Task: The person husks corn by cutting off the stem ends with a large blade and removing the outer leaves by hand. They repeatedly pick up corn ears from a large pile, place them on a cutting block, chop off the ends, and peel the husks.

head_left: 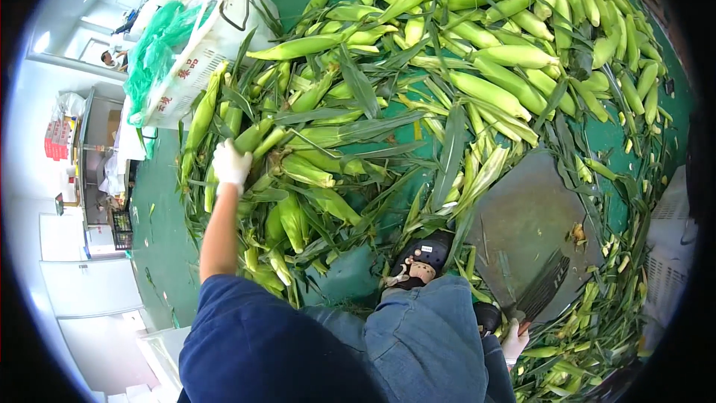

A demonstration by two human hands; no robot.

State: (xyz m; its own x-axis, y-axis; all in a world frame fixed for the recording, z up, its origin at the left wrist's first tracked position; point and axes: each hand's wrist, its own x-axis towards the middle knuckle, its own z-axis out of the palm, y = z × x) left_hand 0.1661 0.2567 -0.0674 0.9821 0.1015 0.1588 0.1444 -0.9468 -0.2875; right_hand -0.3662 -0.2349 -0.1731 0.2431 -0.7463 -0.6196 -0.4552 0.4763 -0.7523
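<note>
My left hand (231, 164), in a white glove, reaches into the left side of a heap of green corn. Its fingers are closed around the end of an ear of corn in the husk (253, 136); leaves partly hide the grip. Low on the right, my right hand (514, 343), also gloved, grips the handle of a cleaver (545, 285). The dark, broad blade lies over a grey-brown board (514, 216) beside my shoes. Small scraps lie on the board. Part of the right hand is hidden by my leg.
Trimmed ears in pale green husks (507, 67) are piled ahead and to the right. Cut leaves (574, 351) litter the green floor (160, 254). A white crate (201, 60) with green plastic bags (158, 52) stands at the far left. Other people (112, 58) are in the distance.
</note>
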